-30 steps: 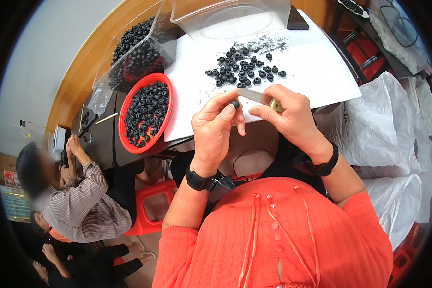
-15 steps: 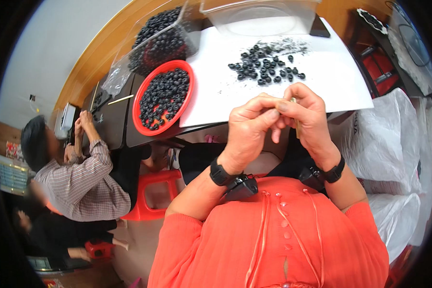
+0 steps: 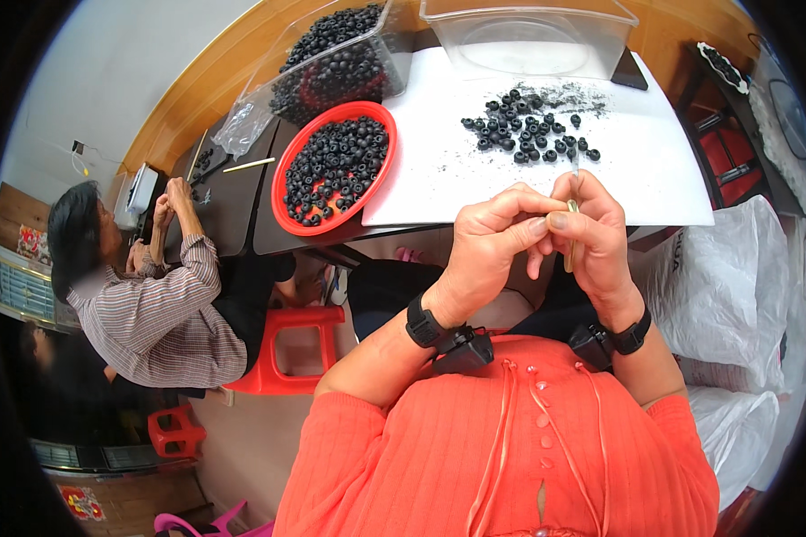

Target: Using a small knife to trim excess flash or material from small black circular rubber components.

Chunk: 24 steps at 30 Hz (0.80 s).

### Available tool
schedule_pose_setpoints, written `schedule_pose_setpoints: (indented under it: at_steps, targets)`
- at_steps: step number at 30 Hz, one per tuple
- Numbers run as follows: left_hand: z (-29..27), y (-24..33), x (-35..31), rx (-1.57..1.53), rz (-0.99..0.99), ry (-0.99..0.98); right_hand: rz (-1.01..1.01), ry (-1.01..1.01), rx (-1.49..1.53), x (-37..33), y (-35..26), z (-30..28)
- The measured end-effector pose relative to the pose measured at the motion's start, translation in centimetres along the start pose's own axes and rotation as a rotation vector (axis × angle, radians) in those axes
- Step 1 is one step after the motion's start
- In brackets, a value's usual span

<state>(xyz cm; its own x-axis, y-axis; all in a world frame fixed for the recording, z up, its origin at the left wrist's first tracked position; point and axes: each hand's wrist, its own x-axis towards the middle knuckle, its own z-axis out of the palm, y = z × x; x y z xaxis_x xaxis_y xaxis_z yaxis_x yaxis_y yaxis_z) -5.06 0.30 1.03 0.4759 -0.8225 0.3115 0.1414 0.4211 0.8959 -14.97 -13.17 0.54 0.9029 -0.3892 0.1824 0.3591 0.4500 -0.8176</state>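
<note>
Both hands are raised together just in front of the table's near edge. In my right hand (image 3: pixel 604 240) is a slim tool with a pale yellowish handle (image 3: pixel 570 259); a thin pointed tip stands up above the fingers. The thumb and fingertips of my left hand (image 3: pixel 491 243) are pinched together against the right thumb; whatever lies between them is hidden. Beyond the hands, a loose cluster of black round beads with holes (image 3: pixel 541 128) lies on a white sheet (image 3: pixel 430 183), with dark crumbs scattered around it.
A red bowl (image 3: pixel 280 199) of black beads stands left of the sheet. Behind it is a clear bin (image 3: pixel 394 67) full of beads; another clear bin (image 3: pixel 528 31) stands at the back. White plastic bags (image 3: pixel 716 277) are at the right. A co-worker (image 3: pixel 152 304) sits at the left.
The view has shifted, so the table things sit farther right and a little higher. My hands stay pinched together; the tool's thin tip now shows above the right fingers.
</note>
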Motion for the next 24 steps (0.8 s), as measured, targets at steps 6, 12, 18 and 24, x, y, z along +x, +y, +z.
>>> schedule_pose_setpoints:
  at_steps: [6,12,18,24]
  targets:
    - [-1.9,2.6,-1.2,0.009,-0.106,0.196,-0.002,-0.036,-0.229,0.0,0.6,-0.5]
    - [-9.3,10.3,-0.8,0.776,0.206,0.706,-0.085,0.128,-0.472,-0.9,-2.9,-3.2]
    - [-12.2,9.5,0.1,1.365,0.252,0.530,-0.185,0.238,-0.593,-0.7,-4.7,-4.4]
    - [-4.6,2.4,4.1,1.190,0.255,0.197,-0.270,0.289,-0.783,0.4,-4.0,-5.4]
